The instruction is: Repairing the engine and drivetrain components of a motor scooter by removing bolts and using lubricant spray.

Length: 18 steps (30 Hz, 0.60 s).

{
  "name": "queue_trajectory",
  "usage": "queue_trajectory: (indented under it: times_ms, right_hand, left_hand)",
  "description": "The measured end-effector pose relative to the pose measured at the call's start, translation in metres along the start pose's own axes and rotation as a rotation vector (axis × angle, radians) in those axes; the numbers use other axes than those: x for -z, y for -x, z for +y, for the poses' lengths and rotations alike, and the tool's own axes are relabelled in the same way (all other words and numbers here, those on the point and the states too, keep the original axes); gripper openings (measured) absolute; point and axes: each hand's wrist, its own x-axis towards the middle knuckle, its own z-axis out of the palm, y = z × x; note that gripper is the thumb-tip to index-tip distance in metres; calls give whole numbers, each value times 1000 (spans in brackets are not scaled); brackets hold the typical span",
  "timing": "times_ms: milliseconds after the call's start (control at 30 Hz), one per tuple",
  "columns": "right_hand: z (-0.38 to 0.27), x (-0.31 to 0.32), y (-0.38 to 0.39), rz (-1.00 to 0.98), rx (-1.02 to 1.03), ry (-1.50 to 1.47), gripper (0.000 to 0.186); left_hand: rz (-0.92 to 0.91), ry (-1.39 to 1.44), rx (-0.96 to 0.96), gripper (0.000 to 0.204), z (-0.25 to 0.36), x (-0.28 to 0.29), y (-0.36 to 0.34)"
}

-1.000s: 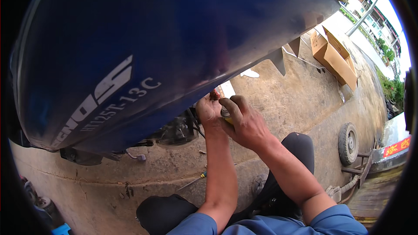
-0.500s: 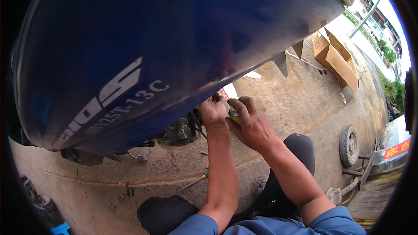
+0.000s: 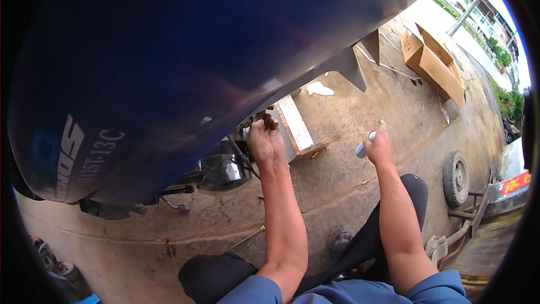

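Observation:
My right hand [image 3: 381, 147] is wrapped round a small spray can [image 3: 360, 148] with a thin red straw at its top, held out over the floor. My left hand [image 3: 267, 138] reaches up under the lower edge of a large blue vehicle body panel [image 3: 185, 67]. Its fingers are curled inward against dark parts there, and what they grip is hidden. Beside that wrist, below the panel, are a black cable and a shiny dark rounded part [image 3: 222, 170].
A screwdriver [image 3: 247, 237] lies on the concrete near my left knee. Beyond my left hand is a long white-topped board [image 3: 296, 124], with a white cloth [image 3: 320, 89] farther off. An open cardboard box [image 3: 436, 65] and a wheel [image 3: 456, 178] are at the right.
My right hand has moved away from the left hand, to the right, carrying the spray can. My left hand stays under the panel, its fingers now more curled. The view has shifted slightly.

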Motion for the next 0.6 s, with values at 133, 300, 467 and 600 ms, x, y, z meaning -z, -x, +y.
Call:
queue_trajectory:
  times_ms: [133,300,467,600]
  right_hand:
    - [21,-28,-4,-83,-30,54,77]
    - [105,-89,-16,-235,-169,136,85]
    - [97,-92,-9,-326,-276,129,82]
    - [77,-77,-16,-100,-201,252,79]
  left_hand:
    - [-3,-23,-23,24,10,17,-10]
    - [-35,-32,-19,27,-7,12,-8]
    - [4,-63,-42,29,7,16,-4]
    - [71,-82,-42,29,0,11,-3]
